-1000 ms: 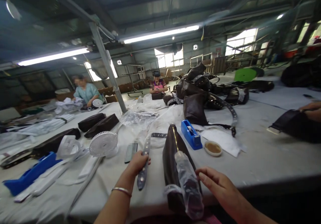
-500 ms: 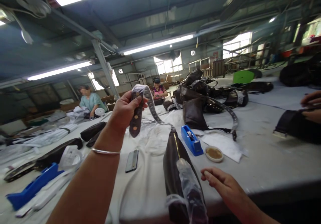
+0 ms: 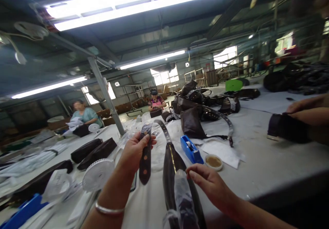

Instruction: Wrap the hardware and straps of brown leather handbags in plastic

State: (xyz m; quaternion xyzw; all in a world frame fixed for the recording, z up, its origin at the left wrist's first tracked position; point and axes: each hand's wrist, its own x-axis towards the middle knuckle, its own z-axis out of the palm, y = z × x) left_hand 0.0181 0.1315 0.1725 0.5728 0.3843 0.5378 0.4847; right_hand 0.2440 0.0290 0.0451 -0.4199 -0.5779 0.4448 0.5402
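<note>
My left hand (image 3: 133, 150) is closed round a dark studded strap (image 3: 146, 157), held up above the table so its end hangs down. The strap arcs over to the top of a dark brown bag (image 3: 168, 174) standing lengthwise in front of me. A clear plastic wrap (image 3: 181, 194) lies on the bag's near end. My right hand (image 3: 205, 182) hovers just right of the bag, its fingers curled close together beside the plastic, with nothing visible in them.
A blue tape dispenser (image 3: 190, 149) and a small round dish (image 3: 213, 161) sit right of the bag. A white fan (image 3: 97, 174) and dark pouches (image 3: 96, 151) lie left. A pile of bags (image 3: 199, 105) is behind. Another person's hands (image 3: 308, 111) hold a dark bag at right. Two people sit at the far end.
My left hand lifted the strap off the table, then lowered it closer to the bag. My right hand moved in toward the bag's plastic. The camera tilted upward.
</note>
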